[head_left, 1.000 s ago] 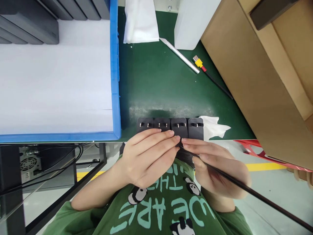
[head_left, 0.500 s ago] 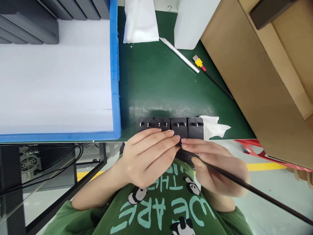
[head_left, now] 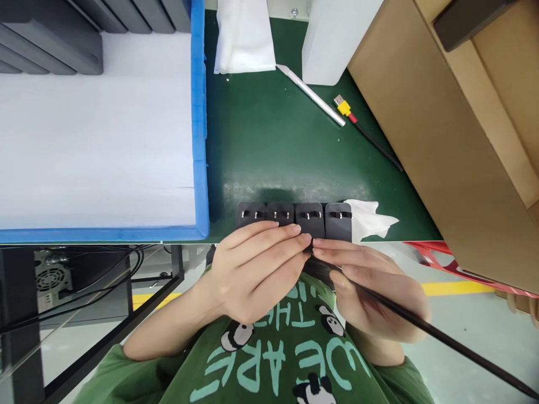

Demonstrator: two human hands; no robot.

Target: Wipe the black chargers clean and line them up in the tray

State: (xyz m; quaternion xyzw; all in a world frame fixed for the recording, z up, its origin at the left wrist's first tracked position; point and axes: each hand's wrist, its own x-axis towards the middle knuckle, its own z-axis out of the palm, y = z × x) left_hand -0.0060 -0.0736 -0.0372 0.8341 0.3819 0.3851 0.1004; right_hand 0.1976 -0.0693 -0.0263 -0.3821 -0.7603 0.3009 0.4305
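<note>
Over the table's front edge, my left hand [head_left: 261, 269] has its fingers pressed together and curled. What lies beneath them is hidden. Close to its fingertips, my right hand [head_left: 374, 292] pinches a black cable [head_left: 446, 334] between thumb and fingers. The cable runs away to the lower right, and its other end disappears between the two hands. A dark piece [head_left: 319, 268] shows just below the fingertips; its shape is mostly covered. Several black plug adapters [head_left: 338, 223] stand in a row along the edge, prongs up, just beyond my fingers.
A crumpled white tissue [head_left: 370, 219] touches the row's right end. Farther back lie a silver craft knife [head_left: 314, 96], a USB cable [head_left: 344, 106], a white cloth [head_left: 244, 39] and a white container [head_left: 332, 45]. A blue-rimmed tray [head_left: 200, 140] is left, a cardboard box [head_left: 433, 123] right.
Both hands keep almost the same pose and place. The whole view has shifted very slightly, and the cable at the lower right sits a little lower.
</note>
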